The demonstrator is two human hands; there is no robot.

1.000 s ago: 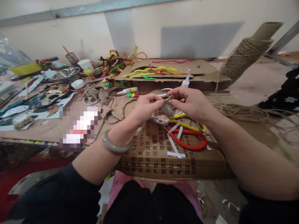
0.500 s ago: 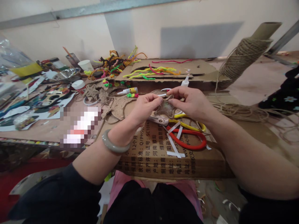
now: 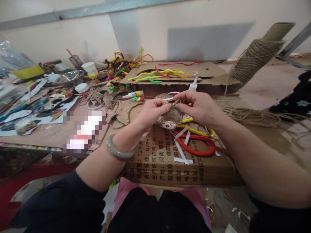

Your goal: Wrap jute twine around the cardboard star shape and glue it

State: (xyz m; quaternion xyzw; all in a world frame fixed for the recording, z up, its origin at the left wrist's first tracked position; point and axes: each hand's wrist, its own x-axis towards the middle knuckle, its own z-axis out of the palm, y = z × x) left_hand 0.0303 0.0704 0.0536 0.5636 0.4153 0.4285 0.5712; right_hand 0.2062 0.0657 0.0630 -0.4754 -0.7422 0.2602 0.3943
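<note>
A small twine-edged star (image 3: 173, 116) lay between the two hands, its body just below the fingertips toward the wearer, with no clear long axis. The left hand (image 3: 152, 112) pinched the twine at its upper left between thumb and forefinger; the right hand (image 3: 199, 106) pinched it at the upper right, and neither was plainly nearer. Right beneath the star were scissors (image 3: 169, 125) on a printed cardboard box (image 3: 155, 161); beyond the right hand stood a white nozzle bottle (image 3: 193, 85).
</note>
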